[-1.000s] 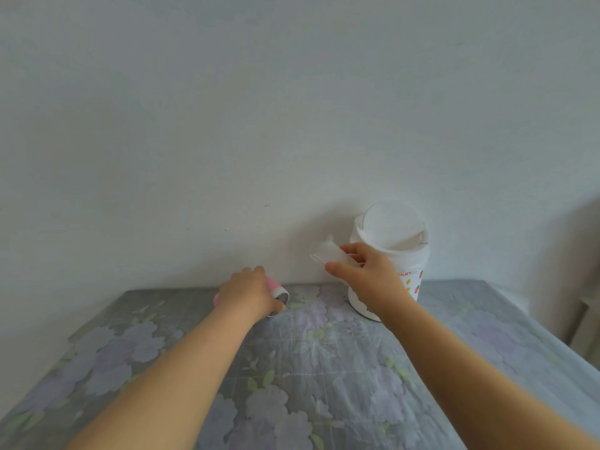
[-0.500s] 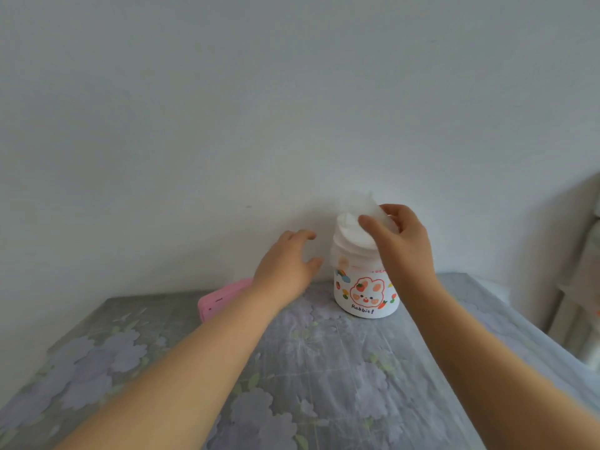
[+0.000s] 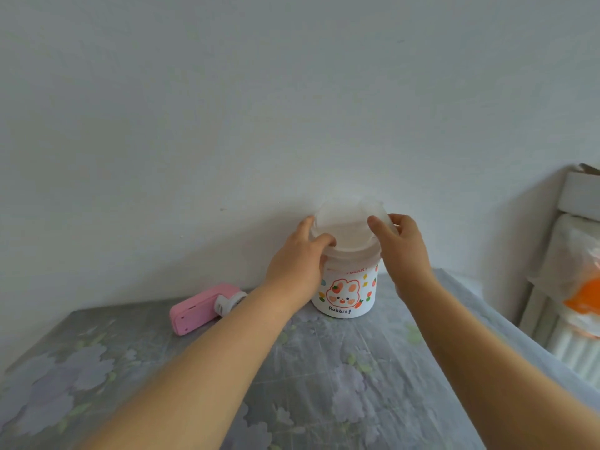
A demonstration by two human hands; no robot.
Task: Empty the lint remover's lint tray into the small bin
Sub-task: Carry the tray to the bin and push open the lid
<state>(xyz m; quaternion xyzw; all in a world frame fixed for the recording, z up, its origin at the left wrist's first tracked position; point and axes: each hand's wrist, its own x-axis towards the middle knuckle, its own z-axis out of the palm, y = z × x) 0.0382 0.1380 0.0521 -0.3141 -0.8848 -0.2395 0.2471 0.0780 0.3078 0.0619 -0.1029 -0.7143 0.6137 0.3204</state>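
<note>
The small white bin [image 3: 349, 295], printed with a rabbit, stands on the table against the wall. My left hand [image 3: 293, 263] grips its upper left side, with the thumb on the swing lid [image 3: 349, 240]. My right hand [image 3: 404, 246] holds the clear lint tray [image 3: 355, 207] right above the lid; the tray is blurred and its contents cannot be made out. The pink lint remover [image 3: 201, 308] lies on its side on the table to the left of the bin, with no hand on it.
The table [image 3: 324, 368] has a grey floral cover and ends at the wall. Off its right edge stands a white radiator [image 3: 576, 347] with a plastic bag [image 3: 581, 280] on it and a box [image 3: 581, 190] above.
My left hand let go of the lint remover, moved right and took hold of the bin. My right hand carried the tray from beside the bin to above its lid.
</note>
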